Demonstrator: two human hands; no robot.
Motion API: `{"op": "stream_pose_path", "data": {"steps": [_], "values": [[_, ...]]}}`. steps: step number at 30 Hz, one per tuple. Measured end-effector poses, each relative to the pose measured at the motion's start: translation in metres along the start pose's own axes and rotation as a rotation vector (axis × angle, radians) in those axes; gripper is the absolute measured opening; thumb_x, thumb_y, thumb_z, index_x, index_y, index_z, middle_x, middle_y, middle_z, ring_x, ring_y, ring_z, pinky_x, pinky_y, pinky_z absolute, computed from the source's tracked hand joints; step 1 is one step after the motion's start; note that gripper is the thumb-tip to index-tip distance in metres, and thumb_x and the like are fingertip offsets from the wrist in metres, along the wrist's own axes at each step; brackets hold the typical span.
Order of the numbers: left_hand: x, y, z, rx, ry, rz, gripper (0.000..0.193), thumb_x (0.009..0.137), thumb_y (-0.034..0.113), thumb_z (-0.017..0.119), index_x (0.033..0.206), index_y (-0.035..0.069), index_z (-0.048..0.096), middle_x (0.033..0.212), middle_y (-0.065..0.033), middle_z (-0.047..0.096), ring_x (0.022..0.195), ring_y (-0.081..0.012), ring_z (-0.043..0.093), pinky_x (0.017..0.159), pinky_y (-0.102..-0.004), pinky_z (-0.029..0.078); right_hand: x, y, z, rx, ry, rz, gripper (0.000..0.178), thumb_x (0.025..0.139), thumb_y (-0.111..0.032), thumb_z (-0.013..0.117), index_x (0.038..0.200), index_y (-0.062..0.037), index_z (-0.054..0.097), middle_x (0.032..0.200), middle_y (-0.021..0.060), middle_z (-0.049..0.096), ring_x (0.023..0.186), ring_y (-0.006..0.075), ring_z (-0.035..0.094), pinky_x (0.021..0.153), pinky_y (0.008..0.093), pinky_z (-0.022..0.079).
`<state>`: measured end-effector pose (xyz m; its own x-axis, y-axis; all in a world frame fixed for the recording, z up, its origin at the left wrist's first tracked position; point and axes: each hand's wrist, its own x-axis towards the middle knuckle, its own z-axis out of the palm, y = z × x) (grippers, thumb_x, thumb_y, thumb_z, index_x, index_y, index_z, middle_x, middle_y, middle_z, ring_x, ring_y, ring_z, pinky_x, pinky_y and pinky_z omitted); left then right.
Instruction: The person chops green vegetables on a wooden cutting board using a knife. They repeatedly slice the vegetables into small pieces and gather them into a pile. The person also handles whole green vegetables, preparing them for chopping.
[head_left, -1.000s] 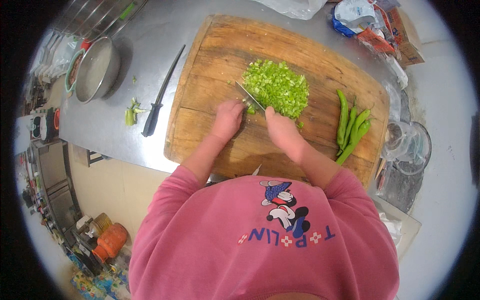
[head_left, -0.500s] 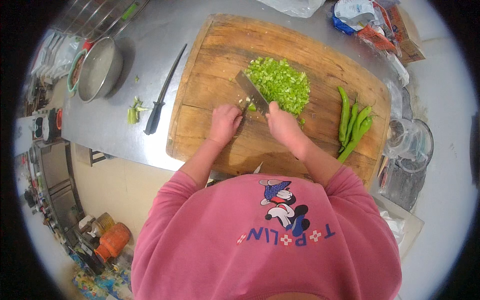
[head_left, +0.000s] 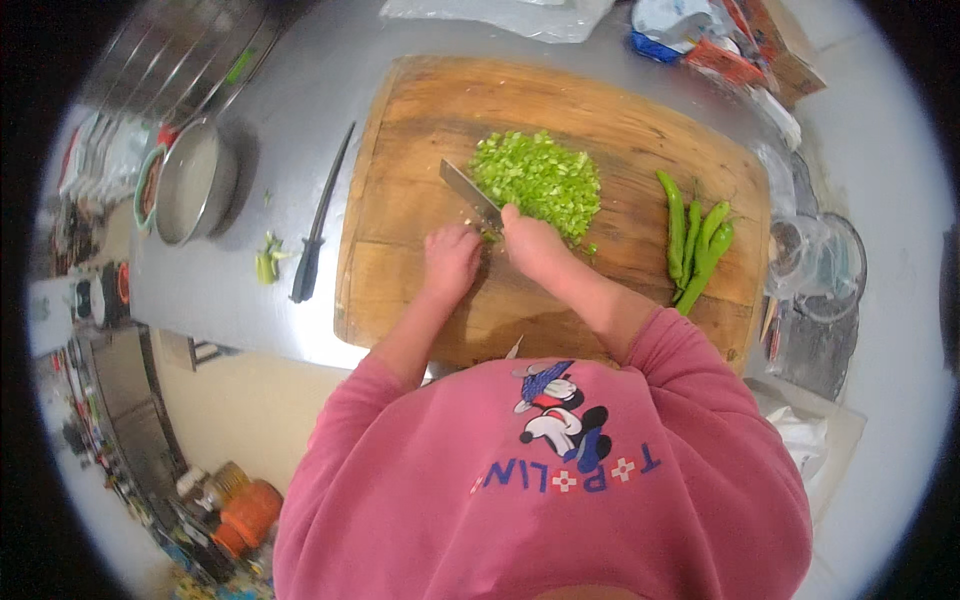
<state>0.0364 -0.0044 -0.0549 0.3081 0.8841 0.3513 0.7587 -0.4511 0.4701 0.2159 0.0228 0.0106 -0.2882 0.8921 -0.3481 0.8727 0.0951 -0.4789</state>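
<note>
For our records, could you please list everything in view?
knife: 1, grey, right hand
chopped pieces: one heap, green, on board
peppers: about four, green, right of heap
board: 1, brown, on table
table: 1, silver, under board
rod: 1, dark, left of board
trimmings: several, green, by rod
bowl: 1, silver, left of rod
rack: 1, silver, upper left
packages: several, mixed, upper right
plastic sheet: 1, clear, top edge
Rest: uncounted, small or blurred
left hand: 1, bare, near knife
right hand: 1, bare, on knife
</note>
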Motion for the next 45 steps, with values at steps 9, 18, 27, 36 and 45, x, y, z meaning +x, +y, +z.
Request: {"op": "stream_pose_path", "data": {"steps": [9, 18, 27, 36, 45], "values": [[-0.039, -0.039, -0.028, 0.089, 0.071, -0.179, 0.046, 0.083, 0.011, 0.065, 0.126, 0.003, 0.052, 0.136, -0.0238, 0.046, 0.127, -0.0419, 0.042, 0.108, -0.0498, 0.032, -0.014, 0.020, 0.005, 0.245, 0.022, -0.007, 0.019, 0.091, -0.012, 0.054, 0.100, 0.0035, 0.048, 0.083, 0.0275, 0.064, 0.081, 0.0453, 0.063, 0.069, 0.0525, 0.049], [-0.056, -0.041, -0.025, 0.043, 0.055, -0.180, 0.054, 0.085, 0.020, 0.064, 0.132, 0.000, 0.046, 0.140, -0.0246, 0.042, 0.130, -0.0435, 0.037, 0.111, -0.0533, 0.025, -0.068, 0.055, -0.007, 0.206, -0.083, -0.089, 0.020, 0.092, -0.016, 0.055, 0.100, 0.0011, 0.049, 0.082, 0.0275, 0.063, 0.079, 0.0472, 0.061, 0.069, 0.0539, 0.047], [-0.043, -0.020, -0.024, 0.032, 0.113, -0.229, 0.051, 0.088, 0.013, 0.060, 0.135, 0.001, 0.045, 0.145, -0.0260, 0.036, 0.132, -0.0431, 0.035, 0.112, -0.0532, 0.025, -0.149, 0.115, 0.009, 0.334, -0.029, 0.058, 0.021, 0.090, -0.020, 0.056, 0.094, 0.0008, 0.053, 0.090, 0.0254, 0.063, 0.087, 0.0439, 0.061, 0.075, 0.0544, 0.046], [0.057, 0.108, 0.011, -0.241, -0.134, 0.180, 0.016, 0.084, 0.009, 0.065, 0.100, 0.006, 0.066, 0.134, -0.0177, 0.052, 0.128, -0.0388, 0.044, 0.110, -0.0486, 0.031, -0.159, 0.186, -0.022, -0.270, 0.595, 0.480, 0.007, 0.088, -0.009, 0.051, 0.089, -0.0072, 0.057, 0.088, 0.0151, 0.059, 0.087, 0.0315, 0.063, 0.071, 0.0436, 0.053], [0.049, 0.161, 0.003, -0.720, -0.449, -0.075, 0.032, 0.092, 0.014, 0.063, 0.122, 0.005, 0.058, 0.133, -0.0147, 0.055, 0.120, -0.0276, 0.054, 0.095, -0.0378, 0.047, -0.169, 0.218, -0.041, 0.514, 0.593, 0.516, 0.022, 0.086, -0.008, 0.060, 0.107, -0.0015, 0.056, 0.104, 0.0136, 0.062, 0.090, 0.0245, 0.064, 0.071, 0.0361, 0.054]]}}
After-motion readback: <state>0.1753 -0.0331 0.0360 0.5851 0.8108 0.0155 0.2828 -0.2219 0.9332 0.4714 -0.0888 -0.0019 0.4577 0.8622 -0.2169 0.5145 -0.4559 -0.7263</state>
